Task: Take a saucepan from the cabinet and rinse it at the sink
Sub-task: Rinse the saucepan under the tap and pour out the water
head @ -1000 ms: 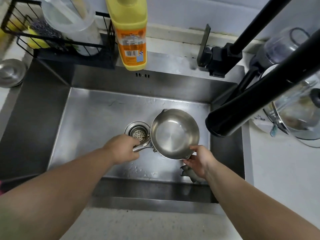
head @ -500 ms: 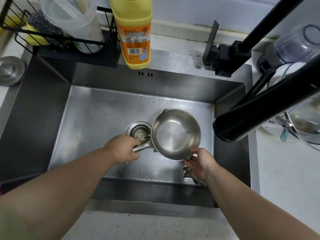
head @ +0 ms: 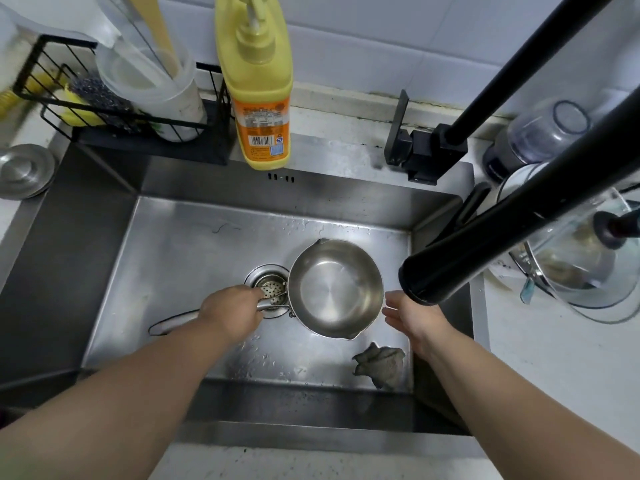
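The yellow bottle point(head: 258, 98) bears an orange label, its print unreadable.

Steel sink point(head: 166, 244) basin holds a crumpled grey rag point(head: 380, 362)

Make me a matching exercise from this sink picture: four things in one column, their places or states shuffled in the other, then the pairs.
Things:
1. saucepan
2. right hand
3. detergent bottle
4. grey rag

Places or states:
A. crumpled on the sink floor, near corner
B. open, beside the pan's rim, not touching
C. held by its handle in the left hand
D. upright on the sink's back ledge

Pairs: 1-C, 2-B, 3-D, 4-A
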